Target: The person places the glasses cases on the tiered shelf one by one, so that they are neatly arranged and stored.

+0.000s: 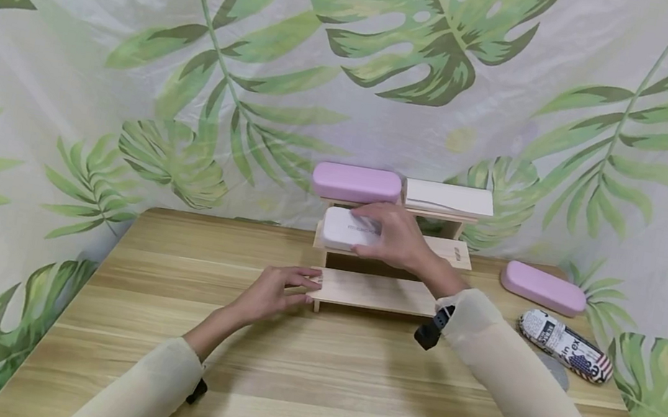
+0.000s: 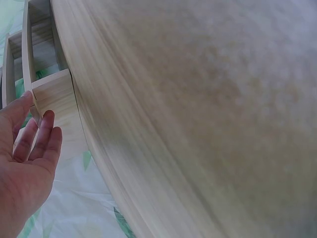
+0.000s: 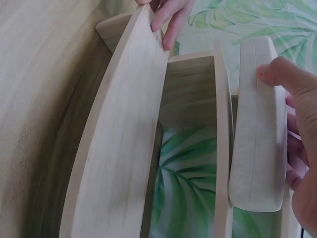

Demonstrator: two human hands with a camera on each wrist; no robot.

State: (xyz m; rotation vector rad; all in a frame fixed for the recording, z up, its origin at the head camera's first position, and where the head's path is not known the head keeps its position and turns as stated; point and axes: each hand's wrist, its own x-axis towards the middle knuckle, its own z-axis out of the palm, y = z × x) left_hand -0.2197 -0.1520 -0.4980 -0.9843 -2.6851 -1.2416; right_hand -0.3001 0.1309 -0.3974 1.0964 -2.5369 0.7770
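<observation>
A three-step wooden shelf stands at the back of the table. On its middle step, at the left end, is a white glasses case, which my right hand grips between thumb and fingers. The right wrist view shows this white case lengthwise along the step. My left hand touches the left end of the lowest step, fingers mostly extended; in the left wrist view its fingertips meet the shelf's end. A purple glasses case and another white case lie on the top step.
Right of the shelf on the table lie a second purple case and a case with printed newspaper-style lettering. A grey rounded object is partly hidden under the printed case. A leaf-patterned cloth hangs behind.
</observation>
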